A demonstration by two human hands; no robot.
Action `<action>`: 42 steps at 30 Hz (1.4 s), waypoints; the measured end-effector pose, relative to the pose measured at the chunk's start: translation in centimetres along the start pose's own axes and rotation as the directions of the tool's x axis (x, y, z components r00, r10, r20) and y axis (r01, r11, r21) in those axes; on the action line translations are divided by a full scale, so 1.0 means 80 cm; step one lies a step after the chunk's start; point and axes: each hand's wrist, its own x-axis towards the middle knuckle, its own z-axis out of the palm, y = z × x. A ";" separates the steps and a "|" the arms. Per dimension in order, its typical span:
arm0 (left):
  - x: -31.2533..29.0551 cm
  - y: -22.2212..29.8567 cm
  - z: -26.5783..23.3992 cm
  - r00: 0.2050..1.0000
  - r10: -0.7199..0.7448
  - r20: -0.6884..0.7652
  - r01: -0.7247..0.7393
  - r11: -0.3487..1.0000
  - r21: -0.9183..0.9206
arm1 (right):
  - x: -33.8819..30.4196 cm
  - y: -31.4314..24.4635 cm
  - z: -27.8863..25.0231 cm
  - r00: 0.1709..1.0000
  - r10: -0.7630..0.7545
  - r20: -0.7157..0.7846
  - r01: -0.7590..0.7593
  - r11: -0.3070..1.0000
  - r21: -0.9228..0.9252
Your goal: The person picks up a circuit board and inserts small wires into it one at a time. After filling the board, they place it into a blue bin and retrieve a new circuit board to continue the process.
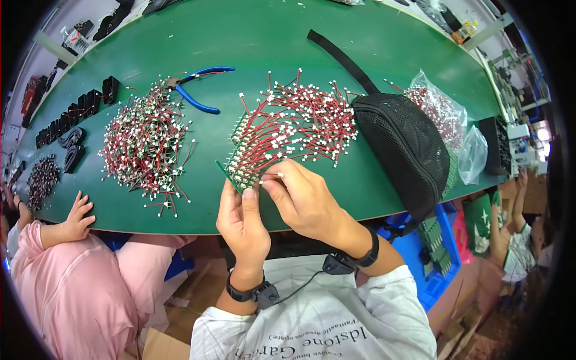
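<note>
My left hand (244, 225) grips the near end of a green circuit board panel (221, 165) between thumb and fingers, at the table's front edge. Rows of white connectors with red wires fan out from the panel toward the right. Beside it my right hand (312, 201) pinches a short wire lead (273, 174) with small white ends. The lead's left end is close to the panel's near corner; whether it touches is too small to tell. Beyond my hands lies a heap of red wire leads (327, 120) with white plugs.
Left of the panel are a pile of small wired boards (144, 141) and blue-handled cutters (197, 102). A black mesh case (405, 141) with a strap and a clear bag of leads (441, 111) stand right. A person in pink (78, 282) sits at left. A blue crate (447, 264) is below the table.
</note>
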 end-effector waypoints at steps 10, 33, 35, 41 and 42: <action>-0.013 0.003 -0.003 0.997 0.063 0.052 -0.070 0.988 0.141 | -0.003 0.000 0.008 0.995 -0.098 0.005 0.098 0.991 -0.087; -0.008 0.007 -0.012 0.973 0.177 0.150 -0.226 0.871 0.437 | -0.006 -0.004 0.001 0.988 -0.151 0.033 0.154 0.970 -0.187; -0.010 0.007 -0.013 0.969 0.182 0.169 -0.240 0.861 0.448 | -0.007 -0.006 -0.004 0.990 -0.137 0.039 0.141 0.971 -0.191; -0.015 0.010 -0.005 0.966 0.161 0.201 -0.240 0.847 0.474 | -0.015 -0.001 -0.010 0.991 -0.132 0.023 0.134 0.968 -0.213; -0.013 0.016 -0.003 0.967 0.143 0.212 -0.234 0.829 0.508 | -0.015 0.001 -0.011 0.993 -0.119 0.023 0.122 0.969 -0.216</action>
